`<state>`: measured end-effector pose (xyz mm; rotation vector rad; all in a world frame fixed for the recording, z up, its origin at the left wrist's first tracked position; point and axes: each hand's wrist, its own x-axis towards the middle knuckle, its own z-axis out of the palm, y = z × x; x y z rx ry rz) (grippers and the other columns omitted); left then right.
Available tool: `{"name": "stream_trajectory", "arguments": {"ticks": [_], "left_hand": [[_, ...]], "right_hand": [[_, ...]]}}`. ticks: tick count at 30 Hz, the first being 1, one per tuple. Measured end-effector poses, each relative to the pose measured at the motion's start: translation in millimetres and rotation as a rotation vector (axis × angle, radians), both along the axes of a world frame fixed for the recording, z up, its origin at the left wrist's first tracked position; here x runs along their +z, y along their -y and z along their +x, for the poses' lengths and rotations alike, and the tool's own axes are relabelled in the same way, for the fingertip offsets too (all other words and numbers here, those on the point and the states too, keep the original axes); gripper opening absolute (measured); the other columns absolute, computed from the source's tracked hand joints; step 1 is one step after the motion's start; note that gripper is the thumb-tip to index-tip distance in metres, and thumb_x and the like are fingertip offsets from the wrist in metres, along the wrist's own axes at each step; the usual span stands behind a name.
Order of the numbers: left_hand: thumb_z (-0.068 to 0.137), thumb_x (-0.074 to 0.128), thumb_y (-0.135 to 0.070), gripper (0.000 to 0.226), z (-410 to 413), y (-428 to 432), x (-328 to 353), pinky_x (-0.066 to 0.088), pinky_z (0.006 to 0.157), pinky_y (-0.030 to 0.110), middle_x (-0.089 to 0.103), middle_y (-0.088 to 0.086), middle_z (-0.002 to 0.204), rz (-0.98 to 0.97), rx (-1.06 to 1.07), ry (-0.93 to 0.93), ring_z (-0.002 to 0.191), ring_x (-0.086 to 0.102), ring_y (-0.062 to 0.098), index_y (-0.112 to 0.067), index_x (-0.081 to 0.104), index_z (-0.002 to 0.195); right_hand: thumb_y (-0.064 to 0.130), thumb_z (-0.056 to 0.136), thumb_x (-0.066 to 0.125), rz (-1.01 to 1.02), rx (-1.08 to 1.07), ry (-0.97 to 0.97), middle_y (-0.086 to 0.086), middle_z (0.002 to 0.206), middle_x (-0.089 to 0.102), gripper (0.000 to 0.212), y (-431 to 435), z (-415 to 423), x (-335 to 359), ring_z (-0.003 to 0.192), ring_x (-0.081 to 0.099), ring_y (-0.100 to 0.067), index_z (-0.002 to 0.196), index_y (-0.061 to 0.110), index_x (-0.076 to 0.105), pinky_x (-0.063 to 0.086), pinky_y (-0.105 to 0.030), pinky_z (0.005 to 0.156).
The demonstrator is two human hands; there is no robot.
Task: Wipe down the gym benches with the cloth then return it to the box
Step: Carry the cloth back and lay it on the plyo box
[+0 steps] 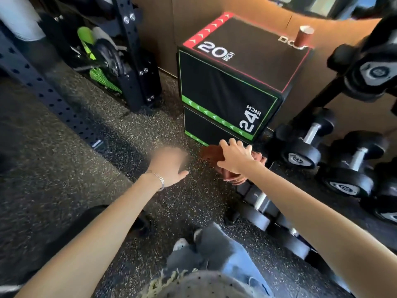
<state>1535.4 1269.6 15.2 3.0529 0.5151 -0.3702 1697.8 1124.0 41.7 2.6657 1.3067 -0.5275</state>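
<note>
The right hand [235,157] reaches down beside the foot of a black plyo box [232,82], fingers spread over a reddish cloth [211,153] above the speckled floor [150,130]. The left hand [169,166], blurred, hangs open nearby. A cup [303,36] stands on the box; dumbbells [305,143] sit right.
</note>
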Motion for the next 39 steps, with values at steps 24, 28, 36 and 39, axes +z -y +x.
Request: {"name": "stream_trajectory", "arguments": {"ticks": [24,28,36,39], "left_hand": [[0.089,0.045,-0.053,0.061,325,-190,-5,0.038,0.101,0.040,0.043,0.004,0.140,-0.036,-0.174,0.050,0.128,0.039,0.026,-0.021,0.034,0.140],[0.089,0.046,-0.052,0.061,366,-220,-13,0.039,0.100,0.041,0.042,0.004,0.140,-0.070,-0.219,0.027,0.128,0.039,0.027,-0.021,0.034,0.141],[0.089,0.048,-0.050,0.060,465,-298,-18,0.038,0.100,0.043,0.043,0.006,0.138,-0.126,-0.364,0.006,0.127,0.039,0.028,-0.019,0.036,0.140],[0.089,0.048,-0.049,0.061,499,-326,-15,0.038,0.100,0.042,0.043,0.006,0.139,-0.131,-0.407,-0.007,0.125,0.040,0.029,-0.019,0.036,0.140]], "right_hand": [[0.041,0.085,0.062,0.020,-0.132,0.002,-0.014,0.131,0.044,0.061,-172,297,-17,0.121,0.042,-0.037,0.134,0.018,0.036,0.031,-0.061,0.099],[0.041,0.085,0.062,0.012,-0.187,-0.016,-0.014,0.133,0.043,0.062,-201,333,-24,0.123,0.041,-0.038,0.135,0.018,0.035,0.028,-0.063,0.101],[0.041,0.085,0.061,0.049,-0.303,-0.018,-0.013,0.126,0.049,0.055,-281,407,-34,0.117,0.045,-0.036,0.131,0.018,0.039,0.031,-0.062,0.097],[0.039,0.086,0.062,0.073,-0.399,-0.006,-0.014,0.130,0.047,0.059,-304,432,-40,0.120,0.042,-0.035,0.135,0.018,0.037,0.029,-0.063,0.100]]}}
